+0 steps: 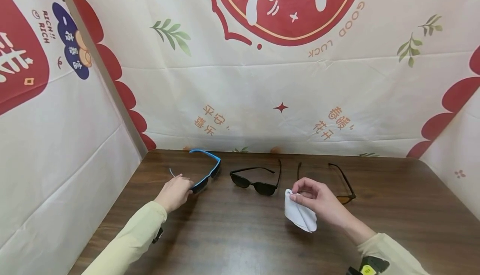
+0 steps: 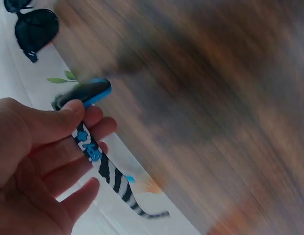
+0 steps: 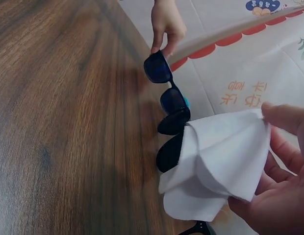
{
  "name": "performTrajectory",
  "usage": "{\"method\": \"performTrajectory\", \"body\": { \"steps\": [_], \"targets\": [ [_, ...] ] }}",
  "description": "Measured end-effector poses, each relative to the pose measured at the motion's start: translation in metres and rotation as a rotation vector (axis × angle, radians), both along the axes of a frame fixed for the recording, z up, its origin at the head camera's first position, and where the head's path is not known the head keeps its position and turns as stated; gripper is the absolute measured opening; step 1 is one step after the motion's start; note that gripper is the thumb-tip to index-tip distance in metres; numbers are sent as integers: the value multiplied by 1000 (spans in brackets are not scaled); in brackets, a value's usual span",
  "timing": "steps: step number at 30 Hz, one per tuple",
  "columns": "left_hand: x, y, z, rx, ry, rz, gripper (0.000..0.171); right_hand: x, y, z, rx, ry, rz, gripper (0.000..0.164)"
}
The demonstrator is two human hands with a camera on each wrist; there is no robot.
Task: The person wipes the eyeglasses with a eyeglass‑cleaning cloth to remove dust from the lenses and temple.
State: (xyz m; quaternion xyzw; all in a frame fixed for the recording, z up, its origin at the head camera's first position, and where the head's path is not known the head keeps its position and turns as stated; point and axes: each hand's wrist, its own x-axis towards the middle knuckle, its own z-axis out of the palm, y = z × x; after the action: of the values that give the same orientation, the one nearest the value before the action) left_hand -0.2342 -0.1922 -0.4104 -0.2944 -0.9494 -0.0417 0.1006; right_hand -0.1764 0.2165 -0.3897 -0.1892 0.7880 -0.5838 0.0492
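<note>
At the left of the head view my left hand (image 1: 175, 193) holds the blue-framed sunglasses (image 1: 205, 179) by one end of the front. The left wrist view shows thumb and fingers pinching them near the hinge, with a black-and-white striped temple (image 2: 113, 176) hanging past the fingers. My right hand (image 1: 318, 200) pinches a folded white cloth (image 1: 300, 212) by its upper edge, and the cloth hangs down over the table. In the right wrist view the cloth (image 3: 220, 161) partly covers the black sunglasses (image 3: 170, 152) behind it.
Black sunglasses (image 1: 253, 184) lie with temples unfolded in the middle of the brown wooden table (image 1: 232, 233). Another dark-framed pair with orange lenses (image 1: 345, 199) lies behind my right hand, partly hidden. Printed white cloth walls (image 1: 262, 91) stand at the back and sides.
</note>
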Motion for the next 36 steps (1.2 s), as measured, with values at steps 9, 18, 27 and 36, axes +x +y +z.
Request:
{"method": "performTrajectory", "body": {
  "steps": [9, 18, 27, 36],
  "targets": [
    [13, 17, 19, 143, -99, 86, 16, 2, -3, 3, 6, 44, 72, 15],
    [24, 51, 54, 212, -167, -106, 11, -2, -23, 9, 14, 72, 93, 10],
    [31, 77, 82, 214, -174, -134, 17, -5, -42, 14, 17, 84, 81, 9],
    [38, 109, 95, 241, -182, -166, 11, -9, -56, 26, 36, 97, 4, 17]
  ]
}}
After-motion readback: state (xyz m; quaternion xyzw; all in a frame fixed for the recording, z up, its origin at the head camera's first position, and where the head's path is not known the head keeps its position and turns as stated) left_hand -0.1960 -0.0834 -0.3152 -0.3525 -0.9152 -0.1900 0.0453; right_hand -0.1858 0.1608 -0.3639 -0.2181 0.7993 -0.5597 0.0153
